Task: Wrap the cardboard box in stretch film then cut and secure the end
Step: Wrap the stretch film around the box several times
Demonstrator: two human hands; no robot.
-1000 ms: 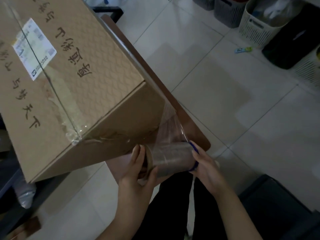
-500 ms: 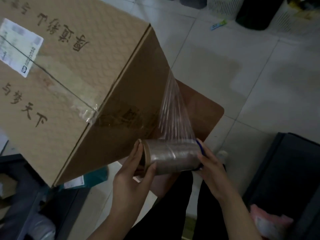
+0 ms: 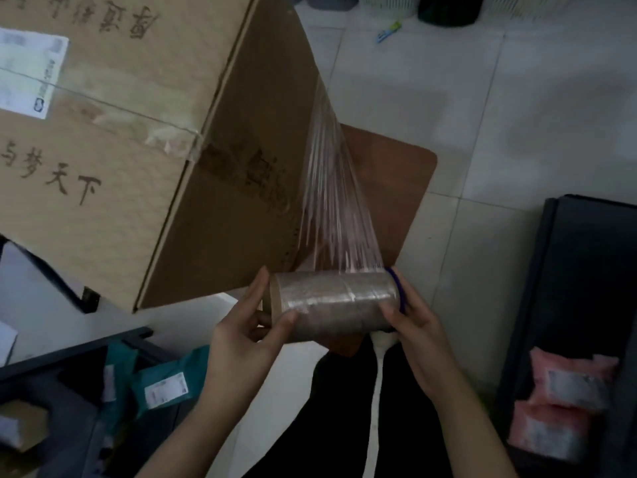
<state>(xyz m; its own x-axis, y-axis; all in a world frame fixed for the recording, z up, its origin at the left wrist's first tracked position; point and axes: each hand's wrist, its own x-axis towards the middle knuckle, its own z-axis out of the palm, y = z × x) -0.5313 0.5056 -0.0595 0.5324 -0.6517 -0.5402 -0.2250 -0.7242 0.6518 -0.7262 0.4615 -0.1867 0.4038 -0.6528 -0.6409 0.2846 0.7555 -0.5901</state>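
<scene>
Head view: our left hand (image 3: 241, 334) and right hand (image 3: 418, 339) each grip one end of the roll (image 3: 331, 298), so the stretch film (image 3: 331, 188) pulls taut against the cardboard box (image 3: 120, 150).

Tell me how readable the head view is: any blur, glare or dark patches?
Head view: dim overall, darker toward the lower corners; the stretched film shows as bright streaks against the cardboard box; the box's printed characters are soft and the shipping label text is blurred; left hand and right hand on the film roll are reasonably sharp.
</scene>
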